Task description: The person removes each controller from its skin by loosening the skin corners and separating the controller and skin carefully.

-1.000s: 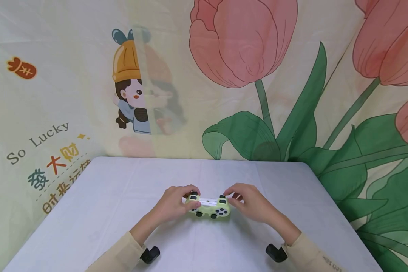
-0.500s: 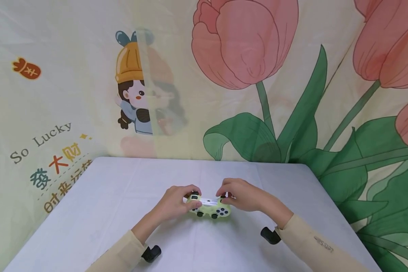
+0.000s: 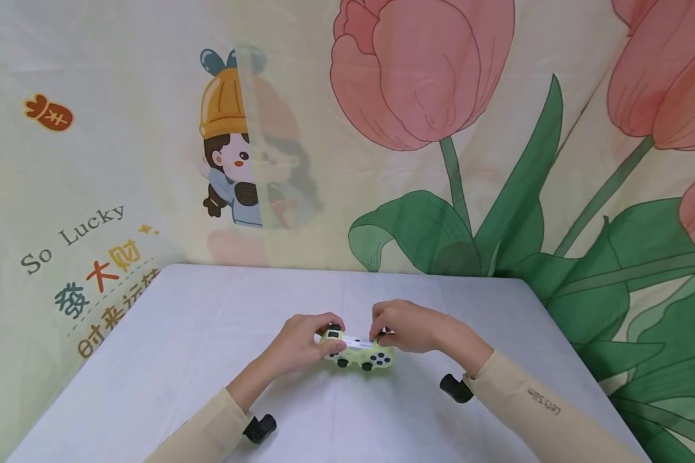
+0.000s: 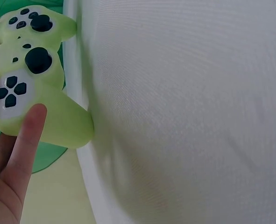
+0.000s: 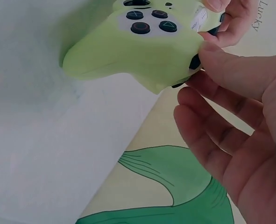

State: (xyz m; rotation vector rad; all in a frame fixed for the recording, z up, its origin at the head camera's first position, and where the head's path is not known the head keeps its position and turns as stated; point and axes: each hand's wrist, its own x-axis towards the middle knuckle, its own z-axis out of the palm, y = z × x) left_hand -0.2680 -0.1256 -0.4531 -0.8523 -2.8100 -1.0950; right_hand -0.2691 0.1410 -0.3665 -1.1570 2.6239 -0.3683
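Note:
A pale green game controller (image 3: 366, 357) sits low over the white table, its black thumbsticks toward me. My left hand (image 3: 298, 344) grips its left end. In the left wrist view, one finger of the left hand (image 4: 23, 154) lies straight along the left handle beside the directional buttons. My right hand (image 3: 411, 326) is at the controller's top right corner. The right wrist view shows that the right hand (image 5: 250, 130) pinches the controller (image 5: 123, 56) by a black shoulder button, between thumb and forefinger. Its other fingers curl loosely below. A white strip with print shows along the controller's top edge.
A white cloth covers the table (image 3: 208, 321). Behind it hangs a backdrop (image 3: 301, 251) printed with tulips and a cartoon figure. A black wrist camera (image 3: 260, 429) hangs under the left sleeve, another black camera (image 3: 456, 388) under the right.
My right hand has moved left and in to the controller's top right corner, and its fingers have closed there. The left hand keeps its hold, and the controller stays nearly in place.

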